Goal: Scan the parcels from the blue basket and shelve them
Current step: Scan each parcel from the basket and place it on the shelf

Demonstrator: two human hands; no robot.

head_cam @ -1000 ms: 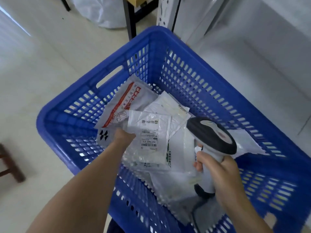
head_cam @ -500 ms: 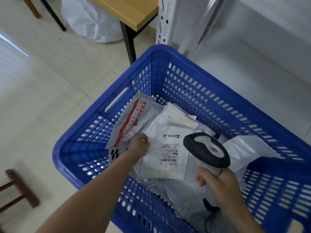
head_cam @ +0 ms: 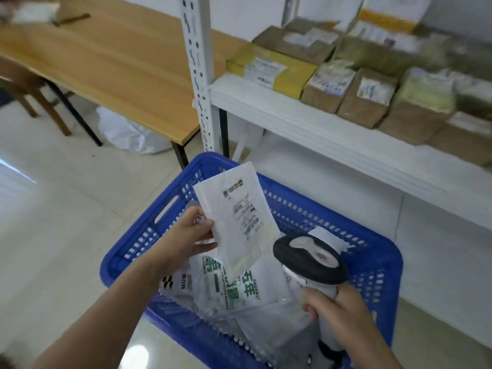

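My left hand pinches the left edge of a white plastic parcel and holds it upright above the blue basket, its label facing me. My right hand grips the handle of a black-and-white barcode scanner, whose head sits just right of the parcel's lower corner. Several more white mailer bags, one with green print, lie in the basket beneath.
A white metal shelf stands beyond the basket, holding several brown and yellow cardboard boxes. Its perforated upright rises at centre. A wooden table is at the left, with a white bag under it on the tiled floor.
My left hand has lifted the labelled white parcel out of the basket and raised it upright. My view has tilted up, bringing the shelf and its boxes into sight. The scanner stays in my right hand.
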